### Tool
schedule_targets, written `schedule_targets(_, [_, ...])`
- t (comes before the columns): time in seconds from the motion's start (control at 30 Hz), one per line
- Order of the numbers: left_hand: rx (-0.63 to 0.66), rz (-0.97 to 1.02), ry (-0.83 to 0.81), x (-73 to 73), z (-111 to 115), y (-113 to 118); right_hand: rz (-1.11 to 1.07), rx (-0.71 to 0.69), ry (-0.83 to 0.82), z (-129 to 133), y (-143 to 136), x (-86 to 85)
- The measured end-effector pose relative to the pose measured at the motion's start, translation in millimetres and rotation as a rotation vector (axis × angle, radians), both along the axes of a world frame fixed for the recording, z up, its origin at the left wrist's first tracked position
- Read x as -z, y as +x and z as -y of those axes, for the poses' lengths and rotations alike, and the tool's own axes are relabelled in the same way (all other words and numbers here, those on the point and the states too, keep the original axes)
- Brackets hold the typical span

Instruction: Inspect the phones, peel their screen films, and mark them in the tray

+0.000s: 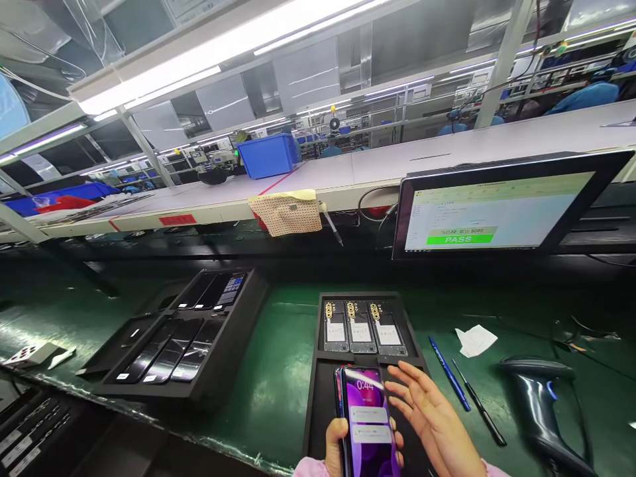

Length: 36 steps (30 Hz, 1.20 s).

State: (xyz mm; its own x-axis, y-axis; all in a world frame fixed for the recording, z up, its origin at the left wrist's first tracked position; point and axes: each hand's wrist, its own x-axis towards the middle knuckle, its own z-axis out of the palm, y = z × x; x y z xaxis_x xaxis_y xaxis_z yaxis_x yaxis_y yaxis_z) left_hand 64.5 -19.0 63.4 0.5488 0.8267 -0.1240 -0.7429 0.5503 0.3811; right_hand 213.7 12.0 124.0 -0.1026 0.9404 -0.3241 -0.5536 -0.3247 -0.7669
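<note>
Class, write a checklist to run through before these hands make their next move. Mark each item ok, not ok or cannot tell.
1. Left hand grips the phone: ok.
2. Phone is on: ok, showing 0:44.
3. Pale boxes gone from its display: not ok, two show.
4. Right hand free: ok, open beside the phone, holding nothing.
5. Monitor reads PASS: ok; whether it means this phone, cannot tell.
6. Only one phone held: cannot tell, as another edge shows behind it.
</note>
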Motion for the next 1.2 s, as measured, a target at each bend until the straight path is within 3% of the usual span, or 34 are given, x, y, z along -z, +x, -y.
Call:
schedule_targets(0.1, [0.006,-0.067,-0.060,4.0,-2.8,1.0,0.160,-0.006,-0.046,14.3,-10.3,23.9])
schedule_targets(0.2, [-0.164,-0.232,-0.132,3.2,-3.9,7.6,0.141,-0.080,-0.024,26.7,-22.6,54.8])
schedule_targets(0.3, [-0.252,-0.354,-0.179,-3.6,-4.1,14.1,0.126,-0.187,0.017,30.5,-29.3,72.7])
schedule_targets(0.4, [-0.222,-0.352,-0.237,-12.4,-4.6,13.1,0.057,-0.223,0.027,29.2,-27.5,73.0])
schedule_targets(0.57, [0.003,-0.132,-0.305,-14.0,-5.1,-4.1,-0.134,-0.187,0.007,30.8,-11.8,55.6])
schedule_targets(0.7, [-0.065,-0.001,-0.241,-4.7,-2.3,-18.5,-0.132,-0.185,-0.016,25.7,7.6,48.2])
schedule_targets(0.77, [-0.119,0.031,-0.176,-3.5,-0.2,-22.3,0.052,-0.156,-0.067,17.1,14.9,53.3])
schedule_targets(0.83, [-0.133,0.049,-0.116,-5.6,1.7,-22.8,0.381,-0.152,-0.086,6.5,17.5,64.7])
schedule_targets(0.97, [-0.161,0.090,-0.073,-12.2,3.6,-17.5,1.169,-0.193,0.065,-9.3,9.3,92.2])
schedule_targets(1.03, [-0.170,0.102,-0.078,-14.3,3.9,-14.2,1.452,-0.235,0.115,-12.3,2.8,101.7])
schedule_targets(1.2, [-0.148,0.059,-0.046,-16.8,5.3,-7.9,1.690,-0.204,0.168,-13.2,-3.5,114.9])
